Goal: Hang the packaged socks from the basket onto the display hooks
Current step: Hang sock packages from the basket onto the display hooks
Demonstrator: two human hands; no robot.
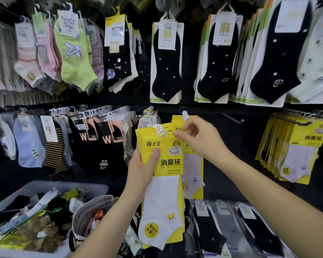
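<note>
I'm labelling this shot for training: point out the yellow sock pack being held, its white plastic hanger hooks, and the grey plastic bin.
Yellow sock pack [171, 162]: head view, printed yellow header.
White plastic hanger hooks [161, 131]: head view, curled tops.
Grey plastic bin [35, 185]: head view, far rim.

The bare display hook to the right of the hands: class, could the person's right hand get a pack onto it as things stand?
Probably yes. The bare hook juts out with nothing hanging on it, and the right hand is just beside it, though its fingers are busy at the yellow sock packs.

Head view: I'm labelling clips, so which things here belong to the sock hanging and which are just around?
In the job:
yellow-carded white sock packs
left hand
right hand
grey plastic bin
bare black hook

Just around:
black dotted socks
lime aeroplane sock
</note>
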